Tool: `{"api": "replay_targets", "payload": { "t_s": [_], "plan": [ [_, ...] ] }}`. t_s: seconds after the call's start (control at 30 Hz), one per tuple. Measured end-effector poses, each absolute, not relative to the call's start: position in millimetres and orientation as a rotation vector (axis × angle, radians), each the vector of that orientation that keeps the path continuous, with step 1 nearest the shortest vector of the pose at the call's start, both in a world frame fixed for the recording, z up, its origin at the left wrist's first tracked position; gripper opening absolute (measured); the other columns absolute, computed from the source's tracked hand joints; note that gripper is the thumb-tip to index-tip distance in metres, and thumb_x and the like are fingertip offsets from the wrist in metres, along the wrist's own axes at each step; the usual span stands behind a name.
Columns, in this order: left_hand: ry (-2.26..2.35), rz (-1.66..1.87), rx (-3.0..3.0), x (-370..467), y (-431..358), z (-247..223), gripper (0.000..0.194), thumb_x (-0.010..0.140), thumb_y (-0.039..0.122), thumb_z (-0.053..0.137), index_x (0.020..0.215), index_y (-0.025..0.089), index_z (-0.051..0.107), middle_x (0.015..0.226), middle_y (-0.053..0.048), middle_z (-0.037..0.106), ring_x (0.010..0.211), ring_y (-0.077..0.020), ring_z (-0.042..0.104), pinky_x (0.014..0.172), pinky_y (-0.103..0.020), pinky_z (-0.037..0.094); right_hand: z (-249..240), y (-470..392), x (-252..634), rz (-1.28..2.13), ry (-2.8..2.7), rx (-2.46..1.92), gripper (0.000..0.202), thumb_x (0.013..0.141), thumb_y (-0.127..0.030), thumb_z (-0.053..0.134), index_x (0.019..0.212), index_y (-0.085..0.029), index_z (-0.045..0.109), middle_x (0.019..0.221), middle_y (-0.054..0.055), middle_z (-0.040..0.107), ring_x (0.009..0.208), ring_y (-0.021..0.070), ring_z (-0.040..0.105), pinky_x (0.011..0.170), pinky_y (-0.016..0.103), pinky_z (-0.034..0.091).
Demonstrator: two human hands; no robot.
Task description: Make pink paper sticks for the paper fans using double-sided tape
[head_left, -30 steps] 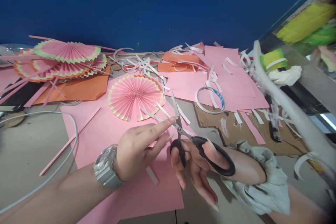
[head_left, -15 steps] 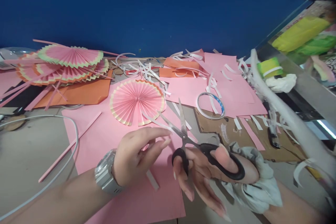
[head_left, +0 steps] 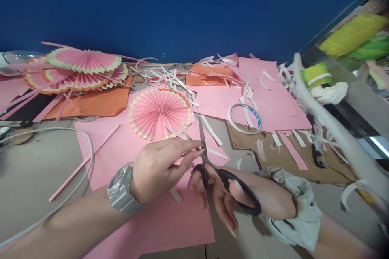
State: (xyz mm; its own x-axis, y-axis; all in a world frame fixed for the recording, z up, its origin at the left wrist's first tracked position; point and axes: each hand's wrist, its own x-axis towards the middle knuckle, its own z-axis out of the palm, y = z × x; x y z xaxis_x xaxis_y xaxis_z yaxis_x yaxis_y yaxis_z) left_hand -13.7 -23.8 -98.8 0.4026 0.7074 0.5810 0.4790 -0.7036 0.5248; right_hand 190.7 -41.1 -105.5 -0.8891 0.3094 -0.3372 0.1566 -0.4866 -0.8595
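My right hand [head_left: 223, 194] is closed on scissors with black handles [head_left: 203, 151], thumb and fingers through the loops. Their blades are parted and point away from me, right by the fingertips of my other hand. My left hand [head_left: 165, 162], a grey watch [head_left: 123, 190] on its wrist, pinches a narrow white strip [head_left: 172, 130]; part of it is hidden behind the fingers. Just beyond lies a pleated pink paper rosette [head_left: 159, 109] with cream and orange edging. Beneath both hands is a pink paper sheet [head_left: 182, 226].
Several pleated rosettes [head_left: 85, 62] are stacked at the left. A tape roll [head_left: 244, 119] rests near cardboard [head_left: 285, 153] and pink sheets [head_left: 267, 97], among scattered white strips. A white cable [head_left: 89, 141] curves in at left; a thick pale tube [head_left: 334, 129] crosses the right side.
My right hand has moved left with the scissors, bringing the blades against the fingertips of my left hand. The left hand keeps its pinch and has shifted slightly.
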Motion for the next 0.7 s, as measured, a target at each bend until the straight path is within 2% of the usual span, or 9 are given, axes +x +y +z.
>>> {"api": "replay_targets", "payload": {
  "t_s": [0.1,0.23,0.47,0.7],
  "plan": [
    [1.042,1.151,2.409,-15,-23,-98,0.011,0.082,0.012,0.057,0.09,0.016,0.064,0.081,-0.003,0.073,0.069,-0.0108,0.066,0.065,-0.017,0.051,-119,-44,192,2.454,-1.465,-0.655,0.066,0.072,-0.072,0.044,0.109,-0.017,0.041,0.095,0.007,0.053,0.049,0.0078,0.054,0.045,0.022,0.044],
    [1.101,1.118,2.354,-13,-25,-96,0.012,0.082,0.012,0.057,0.089,0.016,0.065,0.081,-0.003,0.073,0.071,-0.0117,0.067,0.067,-0.018,0.052,-126,-48,194,2.415,-1.468,-0.701,0.062,0.074,-0.068,0.047,0.108,-0.016,0.042,0.093,0.006,0.052,0.047,0.0072,0.054,0.042,0.02,0.042],
    [1.156,1.102,2.177,-7,-29,-90,0.01,0.079,0.01,0.059,0.083,0.016,0.066,0.07,0.0,0.071,0.056,-0.0085,0.061,0.058,-0.015,0.049,-121,-47,197,2.432,-1.529,-0.706,0.054,0.076,-0.064,0.05,0.102,-0.017,0.044,0.066,-0.003,0.052,0.042,0.0091,0.05,0.042,0.021,0.04],
    [1.196,1.091,2.136,-6,-31,-89,0.009,0.078,0.011,0.058,0.08,0.018,0.065,0.063,0.003,0.066,0.049,-0.0074,0.055,0.045,-0.015,0.042,-107,-46,192,2.496,-1.4,-0.607,0.063,0.074,-0.073,0.037,0.106,-0.018,0.042,0.066,0.001,0.058,0.044,0.0096,0.053,0.044,0.02,0.043]
  ]
}}
